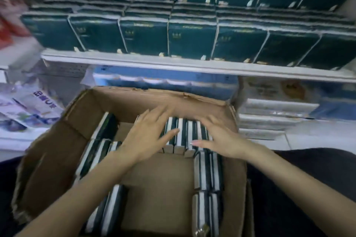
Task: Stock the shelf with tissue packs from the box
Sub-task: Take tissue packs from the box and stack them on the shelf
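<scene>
An open cardboard box (57,146) sits in front of me, holding dark green tissue packs on edge along its sides. A row of these packs (183,134) stands at the box's far middle. My left hand (148,132) lies with straight fingers on the left end of that row. My right hand (217,136) lies flat on its right end, fingers spread. Above, the white shelf (134,61) carries rows of the same green packs (190,42), stacked in two tiers.
Blue-and-white packages (163,80) fill the lower shelf behind the box. White stacked packs (269,115) stand to the right, and purple-printed bags (34,105) lie at the left. The box's middle floor (158,188) is bare cardboard.
</scene>
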The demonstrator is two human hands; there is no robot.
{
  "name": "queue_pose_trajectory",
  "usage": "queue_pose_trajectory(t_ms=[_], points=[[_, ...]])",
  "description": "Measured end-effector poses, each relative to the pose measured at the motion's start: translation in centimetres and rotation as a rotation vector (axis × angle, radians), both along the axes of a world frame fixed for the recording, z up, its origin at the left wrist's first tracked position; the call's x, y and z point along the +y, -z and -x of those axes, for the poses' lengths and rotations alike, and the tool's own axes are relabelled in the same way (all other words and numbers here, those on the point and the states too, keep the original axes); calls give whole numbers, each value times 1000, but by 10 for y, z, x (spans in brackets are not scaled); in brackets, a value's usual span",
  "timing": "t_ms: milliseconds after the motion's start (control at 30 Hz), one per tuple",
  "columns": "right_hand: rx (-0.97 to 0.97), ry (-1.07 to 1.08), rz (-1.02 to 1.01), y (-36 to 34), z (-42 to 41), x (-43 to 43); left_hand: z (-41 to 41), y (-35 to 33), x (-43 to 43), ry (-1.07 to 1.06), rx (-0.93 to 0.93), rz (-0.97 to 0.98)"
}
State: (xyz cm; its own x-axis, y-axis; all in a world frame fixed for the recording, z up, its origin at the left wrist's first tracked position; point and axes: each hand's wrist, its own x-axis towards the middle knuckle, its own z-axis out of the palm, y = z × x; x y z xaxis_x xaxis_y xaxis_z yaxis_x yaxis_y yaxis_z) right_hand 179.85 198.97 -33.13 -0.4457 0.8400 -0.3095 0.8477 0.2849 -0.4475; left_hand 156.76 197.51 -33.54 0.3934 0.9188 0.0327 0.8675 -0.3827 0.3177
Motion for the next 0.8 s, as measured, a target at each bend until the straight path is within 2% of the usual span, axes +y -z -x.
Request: queue_pose_trajectory(t_ms=[100, 200, 333, 667, 800], points=[[-83, -4, 122, 31, 10, 1, 11, 44, -14, -133, -48, 165], [-145, -3, 201, 51, 16, 10, 12, 73, -21, -176, -26, 242], [-239, -41, 177, 65, 20, 23, 10, 96, -13, -180, -1, 258], [-264, -78, 123, 78, 14, 61, 4, 140, 6, -84, 119, 225], [-324, -124, 79, 85, 10, 64, 4, 145, 5, -97, 84, 205]])
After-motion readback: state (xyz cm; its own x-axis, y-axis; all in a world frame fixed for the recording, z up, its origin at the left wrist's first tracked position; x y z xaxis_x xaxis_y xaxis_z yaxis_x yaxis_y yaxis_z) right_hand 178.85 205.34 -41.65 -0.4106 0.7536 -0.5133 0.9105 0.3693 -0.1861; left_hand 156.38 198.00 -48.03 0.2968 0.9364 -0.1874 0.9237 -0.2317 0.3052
